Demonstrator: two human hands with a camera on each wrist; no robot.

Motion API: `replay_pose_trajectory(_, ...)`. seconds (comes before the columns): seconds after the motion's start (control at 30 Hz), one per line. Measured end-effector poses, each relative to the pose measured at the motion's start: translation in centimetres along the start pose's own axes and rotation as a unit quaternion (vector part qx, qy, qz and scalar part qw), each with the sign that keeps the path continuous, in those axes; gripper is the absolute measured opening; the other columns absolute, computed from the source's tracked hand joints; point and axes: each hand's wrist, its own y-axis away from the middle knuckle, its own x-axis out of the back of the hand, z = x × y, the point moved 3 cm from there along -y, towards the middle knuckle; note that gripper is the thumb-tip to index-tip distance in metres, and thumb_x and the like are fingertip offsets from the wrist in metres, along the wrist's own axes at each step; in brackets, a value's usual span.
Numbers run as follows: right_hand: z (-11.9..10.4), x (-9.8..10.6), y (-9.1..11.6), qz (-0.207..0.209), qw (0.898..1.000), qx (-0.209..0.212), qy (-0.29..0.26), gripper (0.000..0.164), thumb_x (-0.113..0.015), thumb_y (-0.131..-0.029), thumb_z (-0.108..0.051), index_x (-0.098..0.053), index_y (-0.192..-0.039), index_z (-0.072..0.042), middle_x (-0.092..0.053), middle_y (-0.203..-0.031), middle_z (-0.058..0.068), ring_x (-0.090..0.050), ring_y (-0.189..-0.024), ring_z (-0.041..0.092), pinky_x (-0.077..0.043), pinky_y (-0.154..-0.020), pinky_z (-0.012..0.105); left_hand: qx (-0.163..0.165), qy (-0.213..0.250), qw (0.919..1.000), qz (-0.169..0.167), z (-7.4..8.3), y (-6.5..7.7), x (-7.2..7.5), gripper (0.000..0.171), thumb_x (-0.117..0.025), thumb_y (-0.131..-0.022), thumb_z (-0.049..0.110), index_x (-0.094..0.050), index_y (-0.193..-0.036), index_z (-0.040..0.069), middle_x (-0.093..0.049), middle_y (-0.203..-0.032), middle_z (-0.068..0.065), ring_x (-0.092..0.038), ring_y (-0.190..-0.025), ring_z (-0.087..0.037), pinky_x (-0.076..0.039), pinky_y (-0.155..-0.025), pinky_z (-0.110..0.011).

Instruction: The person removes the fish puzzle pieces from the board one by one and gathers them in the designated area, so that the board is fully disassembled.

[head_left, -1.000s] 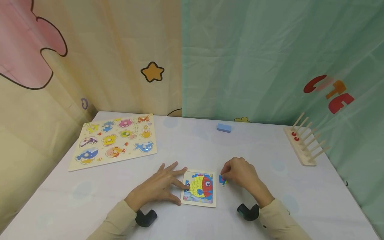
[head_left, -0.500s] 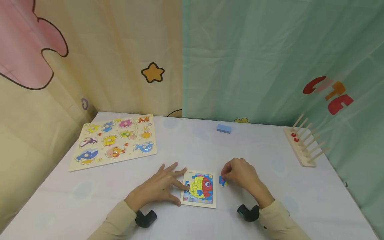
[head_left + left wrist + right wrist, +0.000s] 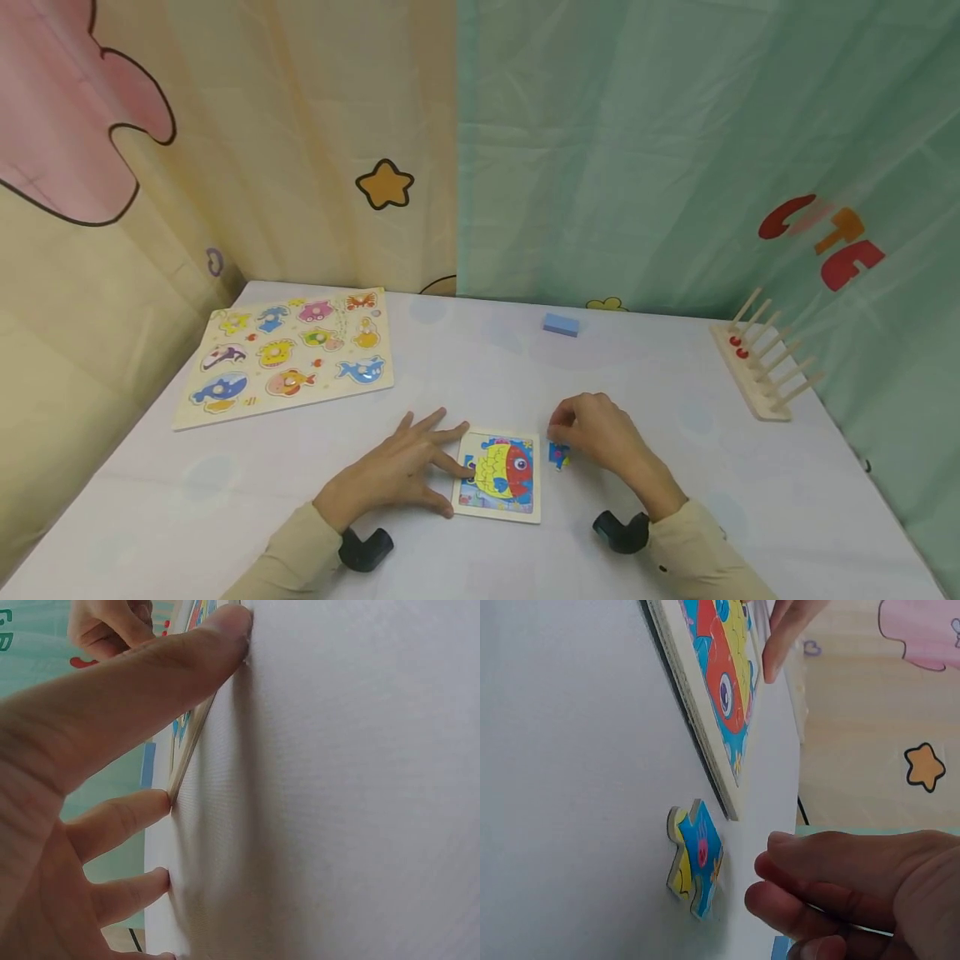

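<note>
A small framed jigsaw puzzle (image 3: 504, 475) with a yellow and red fish lies flat on the table; bare wood shows at its upper left corner. My left hand (image 3: 405, 467) is spread over its left side, index fingertip on the puzzle and thumb at the lower left edge. Right of the frame lies a loose blue and yellow jigsaw piece (image 3: 703, 855) with a pink figure on it. My right hand (image 3: 600, 429) hovers beside that piece, fingers curled and thumb against the index finger (image 3: 780, 896). Nothing shows between them, and the piece is apart from the fingertips.
A wooden peg puzzle board (image 3: 255, 398) with sea animals lies at the back left. A blue block (image 3: 561, 325) sits near the back edge. At the right stands a wooden peg rack (image 3: 757, 383) with red beads. Curtains hang behind the white table (image 3: 420, 558).
My right hand has drawn slightly up and left from the loose jigsaw piece, uncovering more of it. The left hand keeps its place on the puzzle. The view has shifted very slightly.
</note>
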Motion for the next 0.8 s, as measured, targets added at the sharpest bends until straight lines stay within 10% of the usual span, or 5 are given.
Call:
replay_pose_trajectory(0.43, -2.9, -3.0, -1.0, -0.121, 0.975, 0.168, -0.076, 0.031, -0.072, -0.086, -0.005, -0.072, -0.115, -0.017, -0.059, -0.087, -0.006, -0.051, -0.075, 0.012, -0.047, -0.063, 0.024, -0.004, -0.006, 1.0000, -0.005, 0.0, 0.0, 0.1, 0.047, -0.088, -0.067, 0.041, -0.077, -0.111, 0.031, -0.048, -0.148, -0.008, -0.023, -0.143, -0.047, -0.015, -0.103, -0.079)
replay_pose_trajectory(0.8, -4.2, -3.6, -1.3, -0.156, 0.975, 0.155, -0.020, 0.033, -0.072, -0.084, -0.006, -0.074, -0.114, -0.019, -0.057, -0.093, -0.005, -0.054, -0.083, 0.013, -0.049, -0.070, 0.029, -0.006, -0.004, 1.0000, -0.004, -0.1, 0.0, 0.2, 0.047, -0.088, -0.066, 0.041, -0.077, -0.111, 0.031, -0.049, -0.147, -0.009, -0.024, -0.142, -0.048, -0.015, -0.102, -0.080)
